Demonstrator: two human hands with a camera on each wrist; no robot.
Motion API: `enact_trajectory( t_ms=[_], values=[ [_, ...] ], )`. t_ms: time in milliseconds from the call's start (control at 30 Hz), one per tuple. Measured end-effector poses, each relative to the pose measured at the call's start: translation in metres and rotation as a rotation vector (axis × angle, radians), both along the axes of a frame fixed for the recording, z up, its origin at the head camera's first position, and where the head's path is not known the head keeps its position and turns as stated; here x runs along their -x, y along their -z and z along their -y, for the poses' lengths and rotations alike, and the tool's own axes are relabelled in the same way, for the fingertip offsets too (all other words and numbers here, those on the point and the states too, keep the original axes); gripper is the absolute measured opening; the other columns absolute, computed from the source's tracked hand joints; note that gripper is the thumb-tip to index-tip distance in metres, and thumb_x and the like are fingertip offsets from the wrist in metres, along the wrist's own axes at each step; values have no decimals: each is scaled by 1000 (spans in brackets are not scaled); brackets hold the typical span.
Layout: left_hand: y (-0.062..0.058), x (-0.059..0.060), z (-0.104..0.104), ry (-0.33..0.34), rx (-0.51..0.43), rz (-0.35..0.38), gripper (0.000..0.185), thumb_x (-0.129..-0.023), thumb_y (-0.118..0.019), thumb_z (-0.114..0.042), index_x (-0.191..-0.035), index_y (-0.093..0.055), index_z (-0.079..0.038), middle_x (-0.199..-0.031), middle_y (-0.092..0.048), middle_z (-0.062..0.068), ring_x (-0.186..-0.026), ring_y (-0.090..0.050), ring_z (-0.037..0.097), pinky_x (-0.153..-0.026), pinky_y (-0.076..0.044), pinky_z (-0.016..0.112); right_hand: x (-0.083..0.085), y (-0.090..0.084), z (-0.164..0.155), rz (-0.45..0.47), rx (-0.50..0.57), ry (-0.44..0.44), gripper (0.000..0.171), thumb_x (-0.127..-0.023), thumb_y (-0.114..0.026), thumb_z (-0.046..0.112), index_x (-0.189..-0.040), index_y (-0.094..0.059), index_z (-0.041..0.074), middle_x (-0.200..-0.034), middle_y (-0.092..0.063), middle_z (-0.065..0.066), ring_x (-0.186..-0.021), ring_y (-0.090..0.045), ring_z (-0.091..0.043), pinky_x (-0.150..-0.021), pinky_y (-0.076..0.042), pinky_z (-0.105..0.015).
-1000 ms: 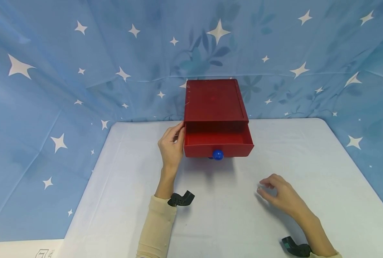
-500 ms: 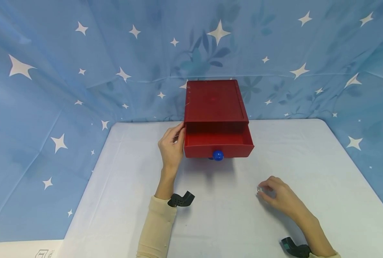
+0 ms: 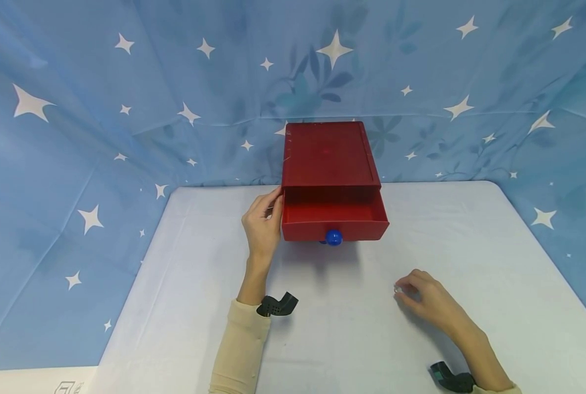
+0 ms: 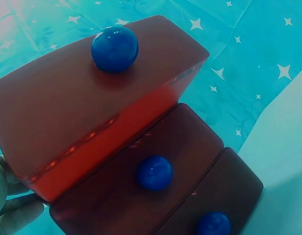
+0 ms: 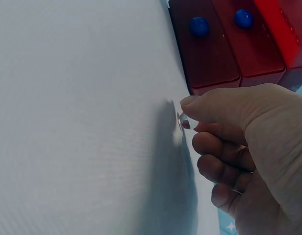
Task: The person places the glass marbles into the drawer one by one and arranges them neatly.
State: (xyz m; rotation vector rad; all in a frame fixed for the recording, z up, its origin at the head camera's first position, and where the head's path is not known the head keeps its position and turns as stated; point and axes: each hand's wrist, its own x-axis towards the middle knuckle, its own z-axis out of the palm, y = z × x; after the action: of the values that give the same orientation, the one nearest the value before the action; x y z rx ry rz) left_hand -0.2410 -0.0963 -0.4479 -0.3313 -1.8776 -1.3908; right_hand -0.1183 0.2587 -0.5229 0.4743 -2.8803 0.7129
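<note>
A red drawer cabinet (image 3: pixel 327 153) with round blue knobs stands at the back of the white table, and its top drawer (image 3: pixel 334 230) is pulled out, with bare red floor showing inside. My left hand (image 3: pixel 262 227) touches the cabinet's left side beside the pulled-out drawer; its fingers partly show at the left edge of the left wrist view. Over the front right of the table, my right hand (image 3: pixel 433 301) pinches a small clear, glassy piece (image 5: pixel 185 121) between thumb and forefinger, close to the cloth. The other fingers of that hand are curled in.
Two lower drawers with blue knobs, the middle knob (image 4: pixel 155 173) and the bottom knob (image 4: pixel 213 225), sit pushed in. A blue star-patterned cloth (image 3: pixel 174 82) hangs behind the white table (image 3: pixel 347 339). Printed white material (image 3: pixel 36 380) lies at the lower left.
My right thumb and forefinger have closed on the small clear piece, the hand shifting slightly downward in the head view. My left hand and the drawer have stayed put.
</note>
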Motion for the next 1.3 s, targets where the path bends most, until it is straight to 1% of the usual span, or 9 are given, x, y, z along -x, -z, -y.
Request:
enact_trajectory(
  t_ms=[100,267,467,600,700,900,1000,1167,1300],
  values=[
    [0,0,0,4,-2,-12,23,-97,-66,-17,-117,-75,-8,-104,-76,10,-84,-75,21,-74,-59,17,0,0,0,-4,-7,-2,19,-77,-83,9,-93,-73,13,-84,-62,10,-79,-59,-7,-71,-57,-28],
    [0,1,-1,8,-9,-9,23,-97,-67,-15,-117,-75,-9,-104,-76,9,-84,-75,20,-74,-59,18,0,0,-1,35,-14,3,17,-79,-82,10,-94,-73,12,-84,-62,11,-79,-60,-8,-71,-57,-27],
    [-1,2,-4,-26,-7,-10,22,-92,-68,0,-113,-75,2,-101,-75,18,-81,-74,28,-71,-60,22,1,2,-2,60,-14,16,16,-81,-82,11,-94,-73,13,-84,-62,11,-79,-61,-8,-72,-58,-27],
    [0,3,-4,-25,-12,-23,22,-91,-69,2,-112,-74,3,-101,-75,20,-80,-74,30,-71,-58,17,2,0,-2,70,-21,24,14,-82,-80,13,-94,-73,13,-84,-62,11,-79,-61,-8,-72,-57,-27],
    [1,3,-3,-17,-14,-17,22,-92,-70,-2,-113,-75,-1,-102,-76,16,-81,-74,27,-72,-56,14,2,-3,-1,61,-24,34,14,-82,-80,14,-94,-73,14,-84,-62,11,-80,-60,-8,-73,-58,-29],
    [-1,1,-2,2,-14,-20,22,-95,-67,-10,-115,-76,-6,-102,-76,11,-82,-75,21,-72,-60,20,3,-10,-1,21,-19,27,16,-80,-81,10,-93,-73,13,-83,-61,10,-79,-58,-9,-72,-57,-30],
    [-1,1,-2,9,-16,-24,22,-96,-67,-12,-116,-76,-8,-102,-76,10,-82,-74,20,-72,-59,19,4,-12,-1,-2,-20,26,17,-79,-82,9,-93,-73,12,-82,-62,11,-79,-59,-9,-70,-57,-28],
    [-2,1,-2,2,-22,-29,22,-94,-69,-7,-114,-76,-3,-101,-76,14,-82,-74,24,-72,-57,14,3,-15,-2,-51,-10,24,20,-77,-83,7,-92,-73,13,-83,-61,11,-78,-58,-8,-69,-57,-28],
    [-2,1,-2,-5,-24,-34,22,-92,-70,-4,-113,-75,-1,-102,-76,16,-82,-74,26,-72,-57,15,2,-17,-2,-87,0,19,21,-76,-84,8,-92,-72,13,-85,-62,10,-79,-59,-9,-69,-57,-29]
  ],
)
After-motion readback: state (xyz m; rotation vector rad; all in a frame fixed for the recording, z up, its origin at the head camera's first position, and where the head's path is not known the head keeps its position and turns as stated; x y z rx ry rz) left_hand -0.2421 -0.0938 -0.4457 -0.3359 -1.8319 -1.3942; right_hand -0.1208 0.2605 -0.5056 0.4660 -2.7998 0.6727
